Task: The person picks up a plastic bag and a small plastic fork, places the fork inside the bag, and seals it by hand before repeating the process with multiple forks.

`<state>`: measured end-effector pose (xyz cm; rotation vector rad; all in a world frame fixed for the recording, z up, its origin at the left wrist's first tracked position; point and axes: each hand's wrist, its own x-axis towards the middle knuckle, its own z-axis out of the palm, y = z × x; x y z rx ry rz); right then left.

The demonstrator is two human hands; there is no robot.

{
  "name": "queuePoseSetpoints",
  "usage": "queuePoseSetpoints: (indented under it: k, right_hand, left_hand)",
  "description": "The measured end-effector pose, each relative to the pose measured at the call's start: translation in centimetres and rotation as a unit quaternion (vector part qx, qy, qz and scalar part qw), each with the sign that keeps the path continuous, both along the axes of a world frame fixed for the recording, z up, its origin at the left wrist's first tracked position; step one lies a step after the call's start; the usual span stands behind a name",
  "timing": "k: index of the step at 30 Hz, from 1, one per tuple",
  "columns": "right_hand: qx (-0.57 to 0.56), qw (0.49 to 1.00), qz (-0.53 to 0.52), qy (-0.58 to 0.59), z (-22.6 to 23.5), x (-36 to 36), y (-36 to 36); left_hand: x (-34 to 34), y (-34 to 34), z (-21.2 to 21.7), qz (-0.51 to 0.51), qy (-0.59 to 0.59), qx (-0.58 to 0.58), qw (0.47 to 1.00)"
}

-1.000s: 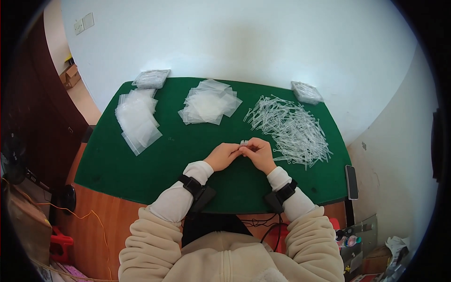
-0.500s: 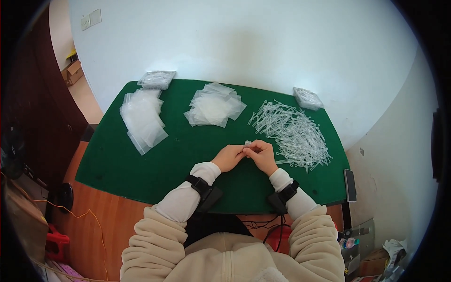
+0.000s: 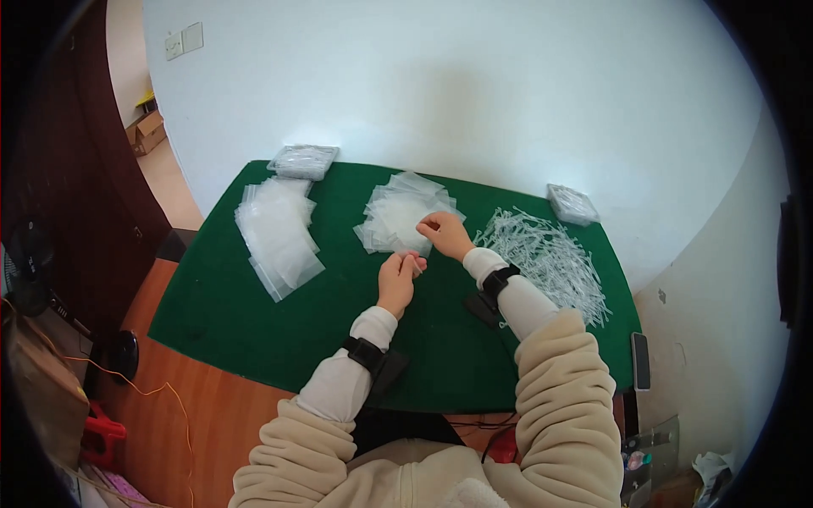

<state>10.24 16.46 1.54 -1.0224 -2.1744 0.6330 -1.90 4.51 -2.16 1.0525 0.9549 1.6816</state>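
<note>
My left hand is closed, its fingers curled over something pale and clear that is mostly hidden. Just above and right of it, my right hand pinches at the near right edge of a pile of clear zip bags, with a bag seemingly at its fingertips. To the right lies a large heap of thin clear plastic sticks, some with widened ends. Another spread of frosted zip bags overlaps in a fan on the left.
Packed clear bags stand at the far left and far right of the green table. A phone lies at the right edge. The white wall rises behind. An orange cable runs over the floor.
My hands have come apart from where they met near the table's middle. The right one has reached up to the middle bags; the left has turned upright. The whole view has shifted slightly.
</note>
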Motion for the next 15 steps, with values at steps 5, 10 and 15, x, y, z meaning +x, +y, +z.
queuePoseSetpoints:
  k: [5,10,15]
  right_hand:
    - [0.17,0.958,-0.152,-0.173,-1.8,-1.7,6.8]
    - [0.2,0.932,-0.228,-0.198,-2.4,-2.7,11.0]
    - [0.147,0.907,-0.223,-0.326,-2.5,-2.7,12.7]
  left_hand:
    - [-0.2,-0.1,0.6,-0.008,-0.069,-0.055,0.996]
    - [0.9,-0.3,1.1,-0.019,-0.098,-0.055,0.993]
    - [0.8,-0.4,1.7,-0.023,-0.126,-0.047,0.991]
